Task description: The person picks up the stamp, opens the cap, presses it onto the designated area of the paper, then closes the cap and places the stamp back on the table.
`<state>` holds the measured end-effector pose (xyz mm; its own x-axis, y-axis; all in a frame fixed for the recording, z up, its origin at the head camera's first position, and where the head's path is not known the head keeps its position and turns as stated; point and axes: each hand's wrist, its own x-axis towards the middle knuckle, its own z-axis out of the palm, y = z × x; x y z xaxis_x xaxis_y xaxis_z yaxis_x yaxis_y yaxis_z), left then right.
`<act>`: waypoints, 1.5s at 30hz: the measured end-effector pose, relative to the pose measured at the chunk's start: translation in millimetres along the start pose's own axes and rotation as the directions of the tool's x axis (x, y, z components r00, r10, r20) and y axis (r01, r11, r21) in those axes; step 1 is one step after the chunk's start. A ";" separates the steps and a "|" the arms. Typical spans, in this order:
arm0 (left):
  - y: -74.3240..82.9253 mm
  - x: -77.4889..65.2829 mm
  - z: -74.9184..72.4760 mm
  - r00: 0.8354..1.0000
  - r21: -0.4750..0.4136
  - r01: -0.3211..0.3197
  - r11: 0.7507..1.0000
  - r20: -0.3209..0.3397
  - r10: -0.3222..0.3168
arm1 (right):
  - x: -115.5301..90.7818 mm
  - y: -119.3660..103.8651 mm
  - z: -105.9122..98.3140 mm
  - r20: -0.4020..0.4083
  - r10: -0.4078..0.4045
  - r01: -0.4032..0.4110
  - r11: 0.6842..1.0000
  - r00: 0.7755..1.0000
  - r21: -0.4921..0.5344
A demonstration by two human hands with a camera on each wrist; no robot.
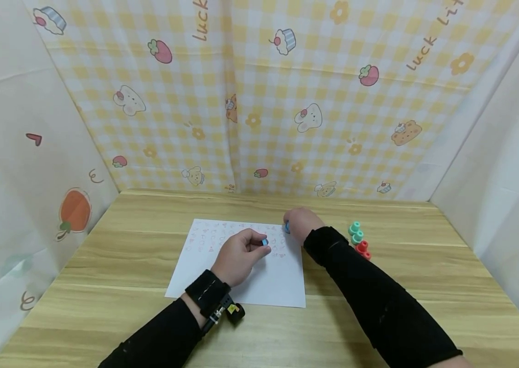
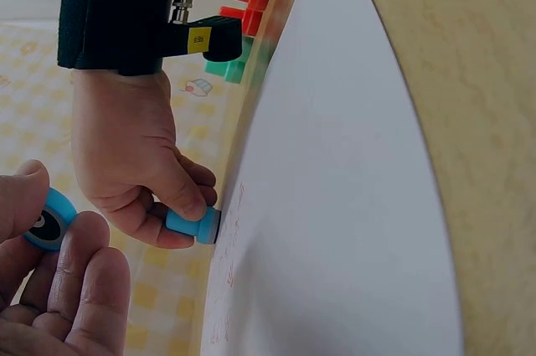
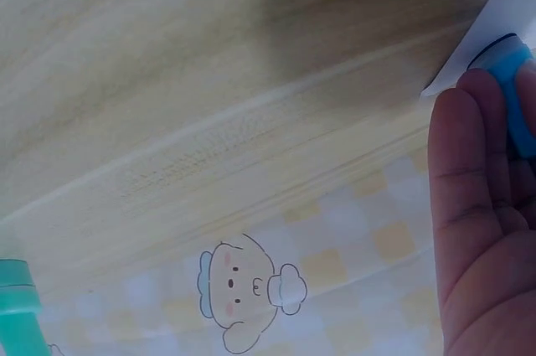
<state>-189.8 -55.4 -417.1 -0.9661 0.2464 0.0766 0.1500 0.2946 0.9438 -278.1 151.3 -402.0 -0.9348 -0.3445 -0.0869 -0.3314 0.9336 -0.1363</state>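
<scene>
My left grip (image 1: 236, 258) is clamping a blue cap (image 1: 265, 242) just above the red-marked paper (image 1: 270, 286). My right grip (image 1: 304, 224) is clamping a blue stamp (image 1: 287, 228) at the paper's two-o'clock edge. Toward three o'clock, green stamps (image 1: 355, 225) and red stamps (image 1: 362, 247) are standing on the bench (image 1: 117, 255).

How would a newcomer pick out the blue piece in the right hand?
A white sheet lies on the wooden table. At the sheet's far-right corner, the right hand pinches a blue piece. Its dark end faces the sheet; the other blue piece is in the left hand.
</scene>
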 end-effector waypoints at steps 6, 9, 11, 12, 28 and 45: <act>-0.1 0.3 -0.5 1.000 0.005 -0.007 1.000 0.004 0.007 | 0.8 -0.7 -1.5 0.009 -0.008 0.008 1.000 1.000 -0.008; -0.2 0.6 -0.5 1.000 0.004 -0.008 1.000 0.004 0.008 | 0.7 -1.0 -3.0 0.025 0.001 -0.001 1.000 1.000 -0.008; -0.3 0.8 -0.5 1.000 0.003 -0.009 1.000 0.003 0.009 | 0.5 -1.5 -4.0 0.032 0.007 -0.006 1.000 0.999 -0.010; -0.4 1.0 -0.5 1.000 0.004 -0.009 1.000 0.003 0.009 | 0.5 -2.0 -4.4 0.036 0.011 -0.011 1.000 0.999 -0.008; -4.5 0.1 0.6 1.000 0.015 -0.007 1.000 0.003 0.007 | -11.1 2.1 -19.6 -0.009 0.061 -0.058 0.981 0.998 0.186; 0.1 0.9 2.0 1.000 -0.001 -0.017 1.000 0.013 0.017 | -72.1 1.2 -22.9 -0.070 0.146 -0.046 0.665 0.987 0.745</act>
<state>-190.3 -53.3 -417.6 -0.9608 0.2629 0.0882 0.1657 0.2892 0.9428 -214.0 179.5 -373.3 -0.9799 -0.1962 -0.0363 -0.0823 0.5633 -0.8221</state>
